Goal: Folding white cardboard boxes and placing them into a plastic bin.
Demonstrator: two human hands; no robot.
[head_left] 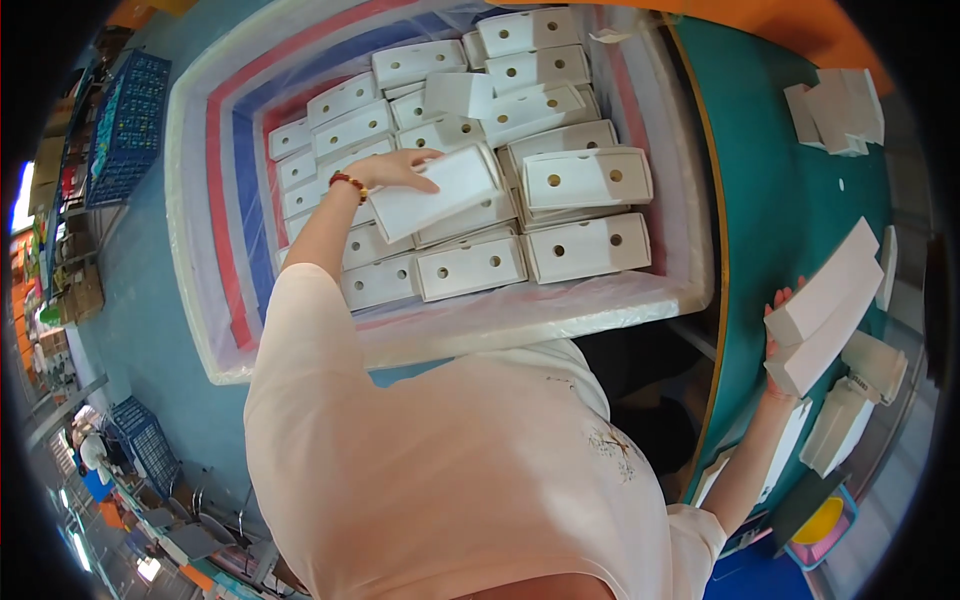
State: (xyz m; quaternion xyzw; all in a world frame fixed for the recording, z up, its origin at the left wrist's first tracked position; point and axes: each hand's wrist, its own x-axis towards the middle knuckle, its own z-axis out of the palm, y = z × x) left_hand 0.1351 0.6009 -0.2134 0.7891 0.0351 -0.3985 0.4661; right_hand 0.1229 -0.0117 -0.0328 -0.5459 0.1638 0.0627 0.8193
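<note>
Plainly, white boxes (pixel 588 258) crowd the striped bin (pixel 560 324), left hand (pixel 394 170) gripping one, right hand (pixel 772 345) clasping two outside.

A smooth blue-grey floor (pixel 150 290) spreads along the left, with one blue lattice crate (pixel 128 130) at the far left and another blue crate (pixel 145 440) nearer. White lights (pixel 80 551) shine at the near left, amid clutter too blurred to sort out with confidence. A green table (pixel 750 120) (edged in yellow-brown) lines the right, an orange surface (pixel 800 30) beyond it.
</note>
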